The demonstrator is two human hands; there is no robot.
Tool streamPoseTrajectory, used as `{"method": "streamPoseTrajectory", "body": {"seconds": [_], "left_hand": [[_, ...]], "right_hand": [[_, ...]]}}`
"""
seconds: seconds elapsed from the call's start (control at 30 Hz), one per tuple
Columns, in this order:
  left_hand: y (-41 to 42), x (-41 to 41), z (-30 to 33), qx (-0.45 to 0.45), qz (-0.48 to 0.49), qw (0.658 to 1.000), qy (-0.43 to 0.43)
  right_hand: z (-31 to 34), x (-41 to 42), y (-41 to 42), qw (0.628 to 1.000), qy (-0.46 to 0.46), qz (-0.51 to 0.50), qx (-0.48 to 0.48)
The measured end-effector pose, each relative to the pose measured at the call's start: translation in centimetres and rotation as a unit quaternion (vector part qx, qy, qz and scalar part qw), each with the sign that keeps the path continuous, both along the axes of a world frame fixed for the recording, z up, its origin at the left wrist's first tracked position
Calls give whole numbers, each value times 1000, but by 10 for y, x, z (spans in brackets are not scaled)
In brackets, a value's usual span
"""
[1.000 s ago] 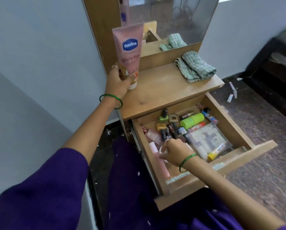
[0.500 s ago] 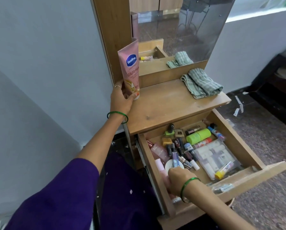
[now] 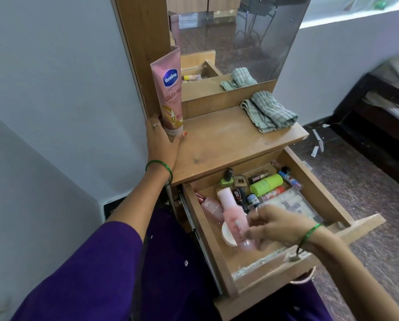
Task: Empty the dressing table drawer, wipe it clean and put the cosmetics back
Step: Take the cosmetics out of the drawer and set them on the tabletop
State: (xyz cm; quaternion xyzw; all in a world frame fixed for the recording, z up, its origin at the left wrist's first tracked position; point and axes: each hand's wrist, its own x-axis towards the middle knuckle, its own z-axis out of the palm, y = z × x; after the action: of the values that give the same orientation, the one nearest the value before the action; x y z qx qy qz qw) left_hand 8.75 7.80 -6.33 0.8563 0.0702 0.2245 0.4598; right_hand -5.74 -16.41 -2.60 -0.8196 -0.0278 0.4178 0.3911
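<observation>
The wooden drawer (image 3: 328, 188) of the dressing table stands pulled out, holding several cosmetics: a green nail polish (image 3: 226, 179), a lime green stick (image 3: 267, 184), a clear pouch (image 3: 291, 205) and a white round jar (image 3: 227, 234). My left hand (image 3: 162, 141) grips the base of a pink Vaseline tube (image 3: 170, 93), which stands upright on the tabletop (image 3: 224, 144) at its back left corner. My right hand (image 3: 275, 225) holds a pink bottle (image 3: 233, 216) tilted just above the drawer's front left part. The hand and bottle are blurred.
A folded green checked cloth (image 3: 269, 112) lies on the tabletop's right side under the mirror (image 3: 240, 38). A pale wall (image 3: 55, 89) runs close on the left. Paper scraps (image 3: 317, 144) lie on the dark stone floor, and a dark wooden bed frame (image 3: 379, 117) stands at right.
My left hand lowered the Vaseline tube until it stands on the tabletop's back left corner. My right hand took hold of the pink bottle in the drawer and lifted it.
</observation>
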Motion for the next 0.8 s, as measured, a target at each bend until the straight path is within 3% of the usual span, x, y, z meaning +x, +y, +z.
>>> {"method": "streamPoseTrajectory", "body": {"seconds": [0.13, 0.27, 0.4, 0.53, 0.67, 0.8], "left_hand": [[-2, 0, -1, 33, 19, 999, 4], [-5, -3, 1, 92, 25, 995, -8], [-4, -4, 0, 92, 38, 995, -7], [-3, 0, -5, 90, 50, 995, 1], [-2, 2, -7, 102, 52, 993, 3], [-2, 2, -7, 131, 55, 990, 2]], "right_hand": [[37, 24, 6, 989, -105, -7, 108], [48, 69, 35, 961, -209, -91, 157], [32, 125, 59, 925, -324, -181, 82], [25, 155, 77, 897, -396, -195, 8], [15, 168, 91, 892, -417, -168, -42], [8, 177, 100, 891, -420, -171, -32]]}}
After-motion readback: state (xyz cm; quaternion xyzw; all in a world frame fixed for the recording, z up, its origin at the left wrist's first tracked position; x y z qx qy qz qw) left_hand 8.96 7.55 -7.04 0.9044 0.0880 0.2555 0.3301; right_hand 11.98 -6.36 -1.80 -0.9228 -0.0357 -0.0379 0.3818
